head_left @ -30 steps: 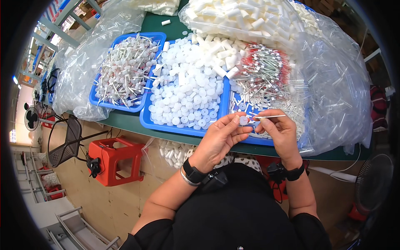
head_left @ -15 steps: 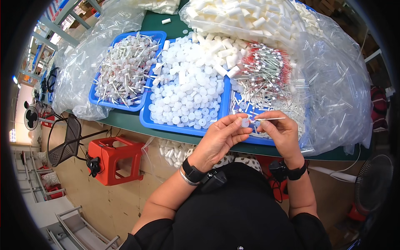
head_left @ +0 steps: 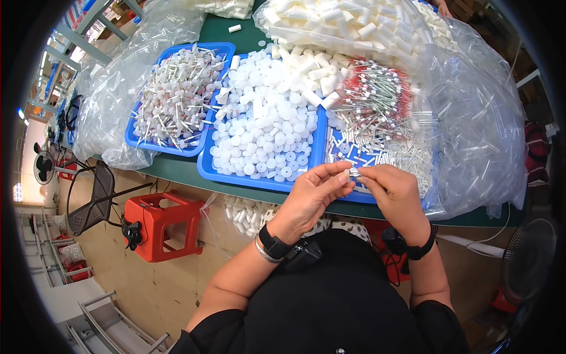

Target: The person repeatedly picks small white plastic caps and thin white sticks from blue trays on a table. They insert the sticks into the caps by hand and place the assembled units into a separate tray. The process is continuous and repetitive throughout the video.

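Note:
Above the near edge of the right blue tray [head_left: 368,196], my two hands meet fingertip to fingertip. My left hand [head_left: 317,194] pinches a small whitish plastic piece [head_left: 354,172] between thumb and forefinger. From the other side my right hand [head_left: 394,190] closes its fingers at the same piece, and they hide most of what they hold. Behind the hands, the tray has short white sticks [head_left: 383,158] and a heap of thin metal pins with red ends [head_left: 377,88]. Left of them lies a pile of translucent white discs [head_left: 259,138] in another blue tray [head_left: 236,177].
A blue tray of disc-and-stick assemblies [head_left: 177,97] stands at the left. White foam-like cylinders fill a clear bag [head_left: 354,23] at the back. Plastic bags [head_left: 471,130] flank the green table [head_left: 177,172]. Beside it are a red stool [head_left: 162,227] and a fan [head_left: 527,253].
My right hand has turned and its fingertips have come against my left ones. The white stick and the disc seen between my fingers before are now mostly hidden. A person's hand appears at the far edge.

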Motion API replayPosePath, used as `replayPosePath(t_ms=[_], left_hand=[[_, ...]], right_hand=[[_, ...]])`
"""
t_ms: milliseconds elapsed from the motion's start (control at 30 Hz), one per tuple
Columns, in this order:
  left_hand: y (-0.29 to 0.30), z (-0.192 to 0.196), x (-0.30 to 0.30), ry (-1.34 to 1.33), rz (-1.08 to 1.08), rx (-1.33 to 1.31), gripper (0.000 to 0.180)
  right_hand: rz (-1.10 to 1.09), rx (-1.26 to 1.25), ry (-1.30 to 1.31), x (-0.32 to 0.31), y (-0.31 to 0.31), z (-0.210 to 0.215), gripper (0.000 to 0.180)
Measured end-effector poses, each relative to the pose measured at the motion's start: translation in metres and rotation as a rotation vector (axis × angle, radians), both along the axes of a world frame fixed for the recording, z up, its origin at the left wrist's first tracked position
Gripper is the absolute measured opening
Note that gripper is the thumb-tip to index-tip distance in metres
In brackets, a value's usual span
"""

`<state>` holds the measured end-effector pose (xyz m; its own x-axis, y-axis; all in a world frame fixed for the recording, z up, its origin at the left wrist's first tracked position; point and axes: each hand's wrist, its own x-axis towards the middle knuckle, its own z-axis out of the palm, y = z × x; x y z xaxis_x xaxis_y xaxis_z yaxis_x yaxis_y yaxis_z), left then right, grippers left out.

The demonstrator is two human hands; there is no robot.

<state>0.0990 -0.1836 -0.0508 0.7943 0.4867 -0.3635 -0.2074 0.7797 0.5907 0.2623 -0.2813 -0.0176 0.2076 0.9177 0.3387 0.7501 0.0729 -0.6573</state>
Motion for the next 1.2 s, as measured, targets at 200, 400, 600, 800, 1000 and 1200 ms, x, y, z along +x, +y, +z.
replayPosePath(t_ms=[200, 400, 600, 800, 1000, 1200], left_hand=[[-0.003, -0.014, -0.001, -0.11, -0.023, -0.279, 0.033], [-0.008, -0.02, 0.001, -0.12, -0.05, -0.277, 0.03], [-0.008, -0.018, 0.001, -0.078, -0.021, -0.216, 0.032], [0.0, -0.016, -0.01, -0.045, 0.124, -0.069, 0.034], [0.004, -0.008, -0.01, -0.014, 0.14, -0.049, 0.036], [0.0, -0.007, -0.005, 0.026, 0.124, -0.017, 0.036]], right_hand=[[0.11, 0.239, -0.33, -0.003, 0.003, 0.001, 0.027], [0.121, 0.296, -0.387, -0.007, 0.004, -0.01, 0.032], [0.095, 0.247, -0.362, -0.013, 0.001, -0.015, 0.032], [0.065, -0.029, -0.024, 0.015, -0.002, 0.003, 0.017], [0.054, -0.196, -0.373, 0.042, -0.016, -0.004, 0.009], [0.141, -0.285, -0.541, 0.037, -0.014, -0.008, 0.009]])
